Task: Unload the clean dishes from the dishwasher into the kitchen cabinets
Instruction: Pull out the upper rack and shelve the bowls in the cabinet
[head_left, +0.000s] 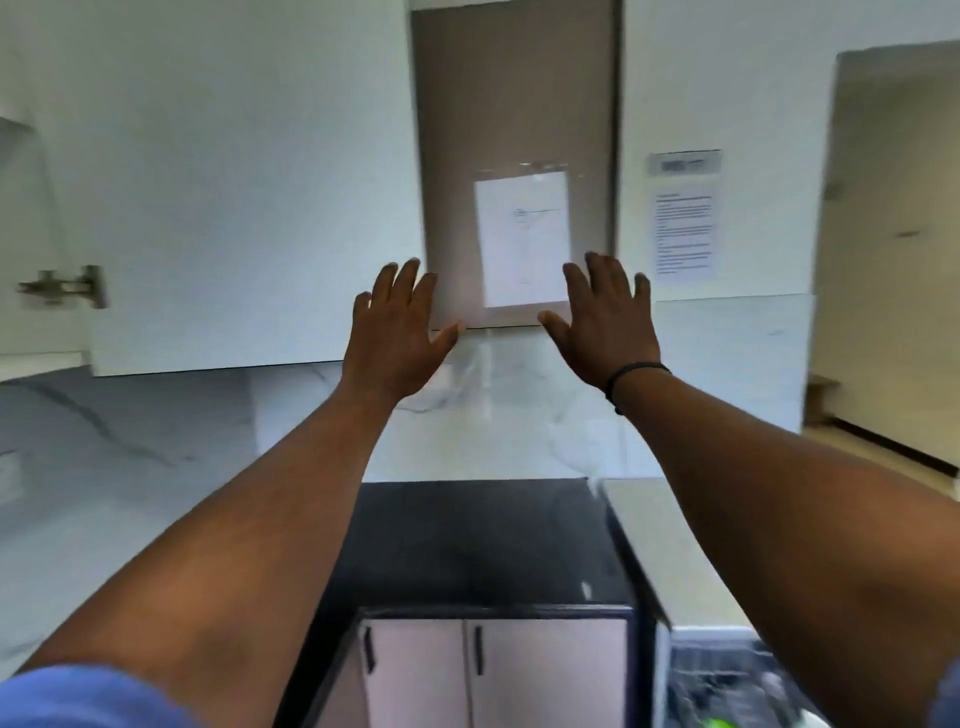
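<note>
Two hands raised mid-frame: left hand (397, 325), right hand (605, 322). Two paper sheets posted: centre sheet (523, 240), right sheet (683, 234). Two lower cabinet handles (369, 649) counted. One hinge (67, 286), left edge.

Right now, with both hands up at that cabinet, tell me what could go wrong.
The open white cabinet door hangs at head height beside the left hand; a bump seems possible. The right hand could tear the taped paper. The open dishwasher sits low right, a tripping risk.

Blue short sleeves (88, 696); thin black band (636, 375) on right wrist; forearms bare.
</note>
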